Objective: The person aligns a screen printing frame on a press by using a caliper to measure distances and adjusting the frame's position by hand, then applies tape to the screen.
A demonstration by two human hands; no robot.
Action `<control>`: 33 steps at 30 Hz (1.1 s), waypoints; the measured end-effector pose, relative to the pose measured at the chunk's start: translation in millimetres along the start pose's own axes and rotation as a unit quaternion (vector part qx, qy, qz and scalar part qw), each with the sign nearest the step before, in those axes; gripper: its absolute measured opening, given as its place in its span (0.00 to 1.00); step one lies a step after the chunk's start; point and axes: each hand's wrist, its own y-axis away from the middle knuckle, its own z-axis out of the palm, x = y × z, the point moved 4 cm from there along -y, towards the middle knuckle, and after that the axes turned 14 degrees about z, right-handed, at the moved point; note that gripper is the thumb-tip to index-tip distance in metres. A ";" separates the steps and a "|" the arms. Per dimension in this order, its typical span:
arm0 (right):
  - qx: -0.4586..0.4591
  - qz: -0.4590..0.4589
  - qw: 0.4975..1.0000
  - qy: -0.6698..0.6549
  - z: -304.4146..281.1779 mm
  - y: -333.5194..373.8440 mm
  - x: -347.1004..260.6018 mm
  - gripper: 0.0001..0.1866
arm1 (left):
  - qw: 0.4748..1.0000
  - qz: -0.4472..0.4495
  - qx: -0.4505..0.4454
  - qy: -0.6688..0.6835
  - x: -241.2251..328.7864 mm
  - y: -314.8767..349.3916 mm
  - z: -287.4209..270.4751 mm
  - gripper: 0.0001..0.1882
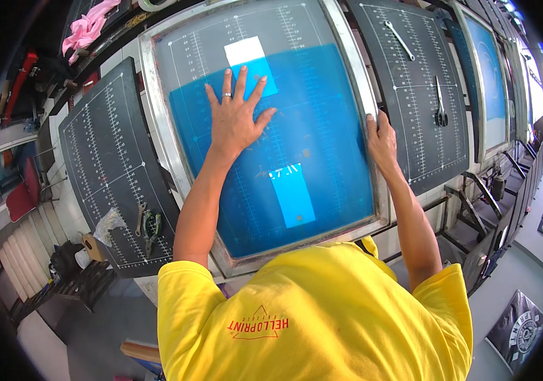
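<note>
My left hand [238, 120] lies open, fingers spread, on the blue mesh [322, 127] of a screen-printing screen, with a ring on one finger. My right hand [382, 143] grips the right side of the screen's metal frame [357, 63], thumb on top. Just beyond my left fingertips is a white sheet [244, 48]; its lower part looks blue through the mesh. Nearer me a second sheet [293, 197] shows light blue through the screen. The screen lies over a grey board with white ruled marks.
Marked dark boards flank the screen. A wrench [400, 40] and scissors [440, 105] lie on the right board [417, 146]; pliers [151, 230], a small wrench [139, 219] and a plastic bag [110, 222] on the left board [93, 165]. Another blue screen [490, 70] stands farther right.
</note>
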 end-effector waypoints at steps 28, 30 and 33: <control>0.253 -0.146 0.937 0.190 -84.5 -213.1 -59.6 0.14 | 0.997 -0.018 -0.043 0.055 -0.2 -10.5 -15.3 0.36; 0.239 -0.123 0.941 0.203 -83.6 -231.5 -50.6 0.14 | 0.997 -0.019 -0.055 0.058 0.3 -13.0 -14.2 0.36; 0.202 -0.091 0.956 0.192 -79.9 -242.3 -47.6 0.12 | 0.995 -0.026 -0.066 0.063 0.1 -14.0 -14.0 0.36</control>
